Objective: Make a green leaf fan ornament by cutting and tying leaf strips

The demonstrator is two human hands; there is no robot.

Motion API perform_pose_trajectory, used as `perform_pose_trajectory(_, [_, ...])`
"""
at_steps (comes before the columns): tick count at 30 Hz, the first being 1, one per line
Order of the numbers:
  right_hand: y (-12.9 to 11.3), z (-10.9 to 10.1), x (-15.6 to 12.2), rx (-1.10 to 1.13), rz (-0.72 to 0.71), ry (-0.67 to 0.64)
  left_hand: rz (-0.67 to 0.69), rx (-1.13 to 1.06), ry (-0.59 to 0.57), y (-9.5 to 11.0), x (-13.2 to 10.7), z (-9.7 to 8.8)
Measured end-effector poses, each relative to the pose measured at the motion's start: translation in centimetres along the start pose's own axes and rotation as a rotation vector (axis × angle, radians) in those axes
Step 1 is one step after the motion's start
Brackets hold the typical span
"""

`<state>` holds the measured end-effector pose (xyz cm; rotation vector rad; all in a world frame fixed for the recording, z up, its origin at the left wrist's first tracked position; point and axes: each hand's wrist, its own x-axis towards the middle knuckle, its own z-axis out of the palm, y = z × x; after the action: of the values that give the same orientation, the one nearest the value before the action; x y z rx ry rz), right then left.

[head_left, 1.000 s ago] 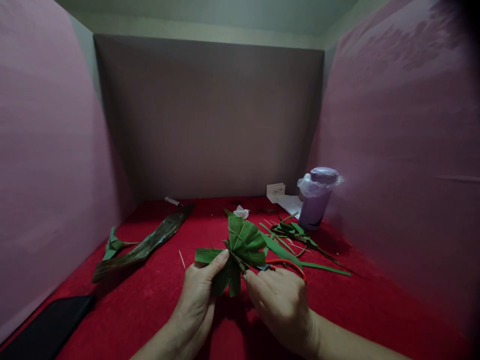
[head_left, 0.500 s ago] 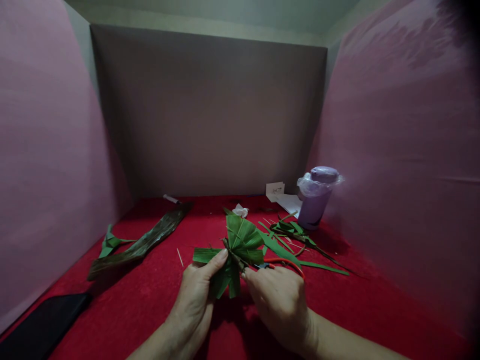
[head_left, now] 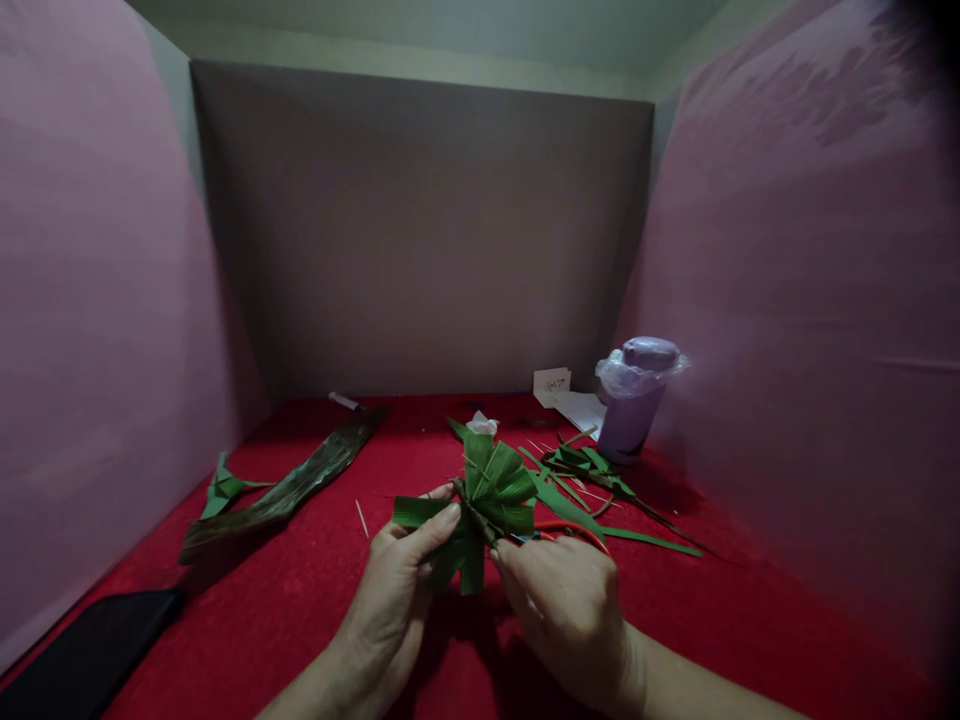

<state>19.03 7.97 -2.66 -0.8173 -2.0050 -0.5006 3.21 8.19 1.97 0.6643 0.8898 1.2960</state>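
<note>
A fan-shaped piece of pleated green leaf (head_left: 499, 472) is held just above the red cloth, with further leaf flaps sticking out to the left and below. My left hand (head_left: 397, 585) grips it from the left, thumb pressed on top beside a brown stem-like strip (head_left: 475, 513) that crosses its middle. My right hand (head_left: 568, 600) is closed, its fingertips pinching the lower end of that strip. Scissors with red handles (head_left: 576, 526) lie right behind my right hand, which partly hides them.
Cut leaf strips (head_left: 581, 462) and thin sticks are scattered at the right, before a purple bottle (head_left: 634, 415) and white papers (head_left: 581, 408). On the left lie a long dark leaf (head_left: 289, 487), a folded green leaf (head_left: 223, 486), a syringe-like tube (head_left: 343, 401) and a black flat object (head_left: 90, 650).
The leaf piece and both hands have shifted slightly to the right, the leaf turning a little. Both hands keep their hold. The whole view has moved marginally.
</note>
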Motion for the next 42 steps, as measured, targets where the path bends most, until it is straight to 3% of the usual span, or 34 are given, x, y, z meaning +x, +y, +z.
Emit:
perform_pose_trajectory(9, [0.2, -0.3, 0.1, -0.054, -0.091, 0.031, -0.019, 0.107, 0.012, 1.5, -0.2, -0.2])
perform_pose_trajectory(20, [-0.3, -0.5, 0.5, -0.063, -0.129, 0.031, 0.107, 0.153, 0.060, 0.6, 0.6, -0.7])
perform_pose_trajectory(23, [-0.5, -0.8, 0.6, -0.006, -0.047, 0.025, 0.191, 0.190, 0.110, 0.9, 0.4, -0.6])
perform_pose_trajectory(28, [-1.0, -1.0, 0.8, 0.236, 0.209, 0.012, 0.287, 0.164, 0.156, 1.4, 0.6, -0.6])
perform_pose_trajectory(35, [-1.0, 0.0, 0.9, 0.421, 0.394, 0.075, 0.242, 0.098, 0.141, 1.5, 0.3, -0.3])
perform_pose_trajectory(42, [-1.5, 0.5, 0.7, 0.682, 0.711, -0.120, 0.258, 0.110, 0.136, 1.2, 0.4, -0.5])
